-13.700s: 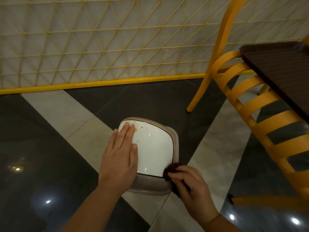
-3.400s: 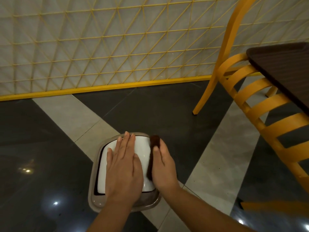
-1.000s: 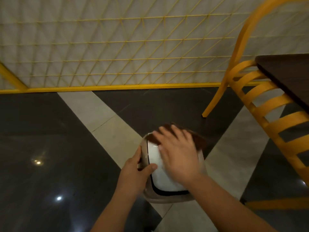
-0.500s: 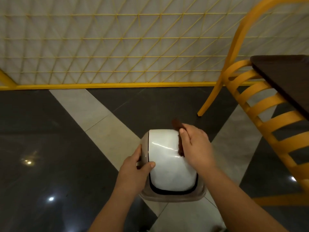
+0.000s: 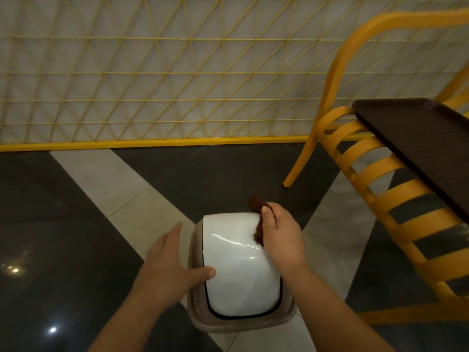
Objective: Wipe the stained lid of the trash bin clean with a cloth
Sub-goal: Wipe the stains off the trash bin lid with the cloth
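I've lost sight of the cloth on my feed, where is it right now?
In the head view, the brown cloth is bunched in the right hand, against the far right edge of the white lid, right of centre.

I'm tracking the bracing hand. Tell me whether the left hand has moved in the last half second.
Yes. The left hand has let go of the bin's rim and opened; its thumb touches the white lid.

I see a glossy white domed plastic lid (image 5: 237,265) in a taupe bin rim (image 5: 243,325), with a dark brown fuzzy cloth (image 5: 256,207) under my right fingers (image 5: 269,215); beyond them, a black-and-grey polished floor (image 5: 63,224) and a yellow lattice fence (image 5: 152,72).
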Demonstrator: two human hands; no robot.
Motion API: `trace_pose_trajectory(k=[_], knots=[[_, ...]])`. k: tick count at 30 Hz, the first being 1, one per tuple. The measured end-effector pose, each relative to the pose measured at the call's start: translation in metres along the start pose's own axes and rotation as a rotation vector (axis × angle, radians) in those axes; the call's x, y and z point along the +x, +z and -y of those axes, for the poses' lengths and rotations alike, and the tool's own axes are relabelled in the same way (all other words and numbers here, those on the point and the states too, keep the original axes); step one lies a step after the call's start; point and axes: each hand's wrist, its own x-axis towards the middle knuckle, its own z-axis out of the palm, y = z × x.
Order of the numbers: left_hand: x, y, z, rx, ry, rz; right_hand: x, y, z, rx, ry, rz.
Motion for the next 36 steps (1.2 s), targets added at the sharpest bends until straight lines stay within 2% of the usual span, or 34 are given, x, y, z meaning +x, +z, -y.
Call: trace_pose_trajectory(k=[2, 5, 11, 14, 17, 20, 22, 25, 27, 29, 31, 35, 36], knots=[[0.016, -0.008, -0.005, 0.172, 0.19, 0.029, 0.003, 0.0, -0.001, 0.016, -0.033, 0.014], [0.035, -0.005, -0.016, 0.18, 0.344, 0.136, 0.009, 0.001, 0.001, 0.002, -0.06, 0.046], [0.035, 0.02, -0.007, -0.023, 0.345, 0.063, 0.019, -0.002, -0.002, 0.035, -0.142, 0.131], [0.033, 0.024, -0.007, -0.085, 0.325, 0.04, 0.012, -0.002, -0.012, 0.042, -0.194, 0.122], [0.033, 0.023, -0.008, -0.126, 0.312, 0.061, -0.003, -0.006, -0.021, -0.048, -0.365, 0.086], [0.033, 0.022, -0.008, -0.209, 0.308, 0.099, -0.009, -0.015, -0.028, -0.144, -0.549, 0.145], [0.034, 0.023, -0.01, -0.299, 0.303, 0.114, -0.01, -0.018, -0.027, -0.111, -0.504, 0.122], [0.034, 0.022, -0.011, -0.369, 0.284, 0.12, -0.031, -0.004, -0.018, -0.148, -0.392, -0.033], [0.034, 0.019, -0.01, -0.372, 0.284, 0.114, -0.051, 0.003, -0.02, -0.303, -0.571, -0.048], [0.035, 0.019, -0.011, -0.35, 0.296, 0.113, -0.062, -0.003, -0.03, -0.411, -0.826, 0.049], [0.034, 0.024, -0.014, -0.307, 0.33, 0.099, -0.055, -0.02, -0.039, -0.471, -0.944, 0.112], [0.028, 0.039, -0.009, -0.296, 0.355, 0.036, -0.045, -0.027, -0.035, -0.443, -0.755, 0.018], [0.027, 0.041, -0.008, -0.308, 0.363, 0.005, -0.049, -0.021, -0.033, -0.471, -0.788, 0.011]])
